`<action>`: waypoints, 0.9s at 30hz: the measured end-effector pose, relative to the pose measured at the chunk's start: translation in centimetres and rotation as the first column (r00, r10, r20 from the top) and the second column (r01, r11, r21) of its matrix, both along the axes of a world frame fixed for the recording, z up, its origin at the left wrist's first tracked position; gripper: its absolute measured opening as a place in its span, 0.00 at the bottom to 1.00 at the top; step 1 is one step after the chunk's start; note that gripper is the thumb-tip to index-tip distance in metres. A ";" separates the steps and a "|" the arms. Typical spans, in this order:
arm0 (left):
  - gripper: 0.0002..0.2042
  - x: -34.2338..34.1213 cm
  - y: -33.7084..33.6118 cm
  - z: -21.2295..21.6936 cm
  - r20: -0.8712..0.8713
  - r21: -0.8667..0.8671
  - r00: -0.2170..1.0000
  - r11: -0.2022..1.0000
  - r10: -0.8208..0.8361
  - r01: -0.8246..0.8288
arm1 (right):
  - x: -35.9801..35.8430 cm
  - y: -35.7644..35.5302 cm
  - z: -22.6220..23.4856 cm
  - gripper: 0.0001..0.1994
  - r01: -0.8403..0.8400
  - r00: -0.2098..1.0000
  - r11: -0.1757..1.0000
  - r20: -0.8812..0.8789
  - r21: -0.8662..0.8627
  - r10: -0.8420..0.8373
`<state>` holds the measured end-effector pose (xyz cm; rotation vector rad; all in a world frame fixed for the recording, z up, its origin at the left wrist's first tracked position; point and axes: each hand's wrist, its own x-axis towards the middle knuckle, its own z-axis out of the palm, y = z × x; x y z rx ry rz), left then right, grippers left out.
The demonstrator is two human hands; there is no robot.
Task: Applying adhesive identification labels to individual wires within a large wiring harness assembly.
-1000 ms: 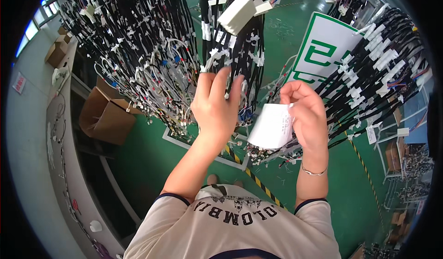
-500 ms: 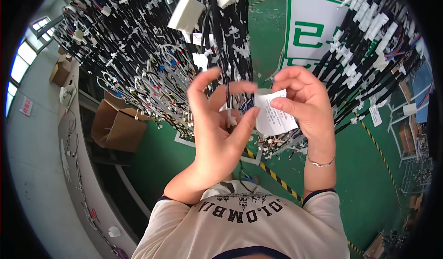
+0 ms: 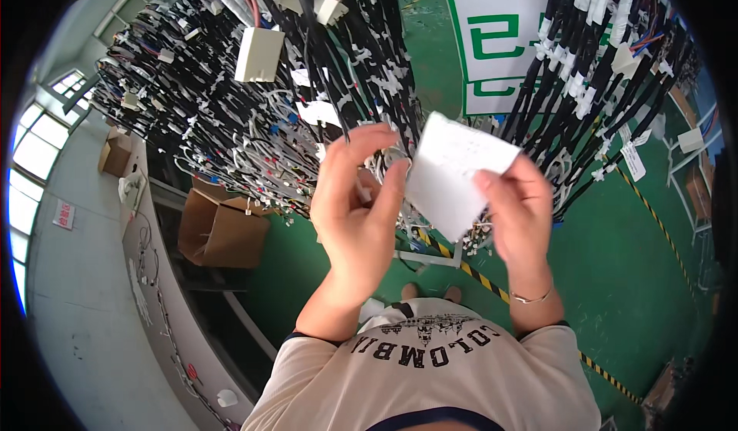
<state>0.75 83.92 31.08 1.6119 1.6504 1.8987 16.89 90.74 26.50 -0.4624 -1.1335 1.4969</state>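
Note:
A white paper label [image 3: 460, 171] is pinched at its right edge between the thumb and fingers of my right hand [image 3: 523, 208], which wears a thin bracelet. The label is tilted, and its faint print is too blurred to make out. My left hand [image 3: 350, 212] hovers just left of the label, fingers curled and thumb apart from the index finger. I see nothing gripped in it, though its inner fingers are partly hidden. Black wire harnesses [image 3: 338, 62] with white connectors hang directly behind both hands.
More harnesses [image 3: 561, 70] hang at the right, beside a white sign with a green border [image 3: 500, 47]. An open cardboard box [image 3: 223, 231] stands at the left near a long ledge [image 3: 165, 308]. Yellow-black tape [image 3: 492, 286] crosses the green floor.
The label has swung upward and turned in my right hand, showing a paler face. My left hand has drawn its fingers in and moved slightly away from the label. The whole view has shifted.

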 end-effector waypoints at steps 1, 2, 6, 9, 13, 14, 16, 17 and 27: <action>0.15 0.2 0.0 0.0 -0.116 0.077 0.989 0.993 0.093 -0.084 | 0.4 0.8 -0.1 0.08 0.046 0.995 0.997 0.091 0.062 -0.051; 0.14 0.2 -0.3 -0.1 -0.153 0.063 0.985 0.996 0.075 -0.066 | 0.5 1.3 0.1 0.07 0.069 0.971 0.990 0.220 0.120 -0.094; 0.13 0.6 -0.3 0.4 -0.208 -0.012 0.977 0.999 0.038 -0.041 | -1.0 0.7 2.0 0.06 -0.065 0.875 0.883 0.452 0.464 -0.173; 0.13 0.8 -0.5 1.0 -0.257 -0.046 0.965 0.997 0.041 -0.055 | -1.4 0.4 3.9 0.05 -0.154 0.827 0.819 0.526 0.553 -0.199; 0.12 0.2 -0.8 1.0 -0.321 -0.013 0.946 0.998 0.053 -0.060 | -1.8 0.6 4.5 0.05 -0.213 0.835 0.787 0.526 0.579 -0.161; 0.12 0.1 -0.8 1.0 -0.318 -0.011 0.946 0.998 0.057 -0.063 | -2.0 0.6 4.5 0.06 -0.211 0.840 0.769 0.514 0.603 -0.173; 0.12 -0.1 -0.8 1.2 -0.335 -0.007 0.940 0.998 0.057 -0.063 | -2.0 0.7 4.6 0.06 -0.213 0.843 0.751 0.507 0.625 -0.182; 0.12 -0.1 -0.9 1.3 -0.332 -0.007 0.941 0.998 0.060 -0.066 | -2.0 0.8 4.8 0.07 -0.222 0.826 0.703 0.513 0.676 -0.232; 0.09 -0.8 -1.3 1.7 -0.261 -0.059 0.965 0.998 0.015 -0.031 | -2.4 0.8 5.0 0.09 -0.269 0.796 0.570 0.512 0.776 -0.322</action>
